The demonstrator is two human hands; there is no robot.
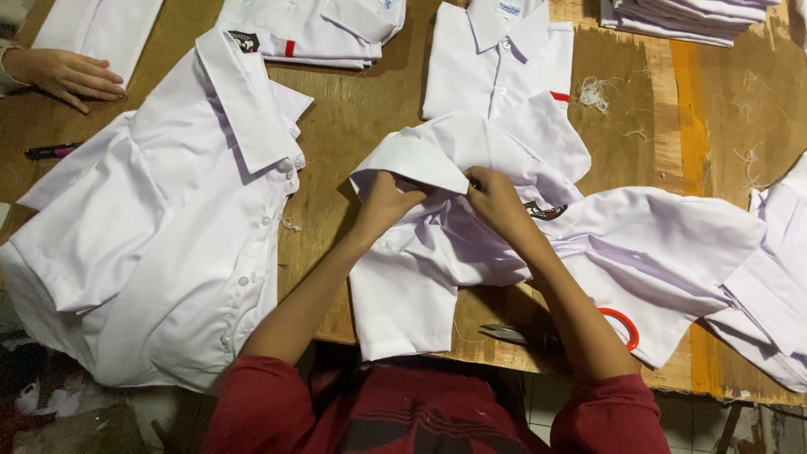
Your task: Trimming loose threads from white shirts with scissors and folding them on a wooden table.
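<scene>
I see left hand (388, 202) and right hand (496, 200) both pinching collar (414, 160) of crumpled white shirt (471, 252), centre of wooden table (353, 101). Small dark badge (545, 210) beside right wrist. Folded shirt (498, 63) behind, red tab on sleeve. Smooth thin cloth. Scissors (580, 329), red handle, under forearm. Another person's hand (63, 76) far left.

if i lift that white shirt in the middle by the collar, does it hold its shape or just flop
Probably flop: the white shirt lies creased and bunched under the left hand and right hand. Its collar stands in a crisp fold, so that part looks stiffer. It likely drags rather than slides on the rough wooden table.
</scene>
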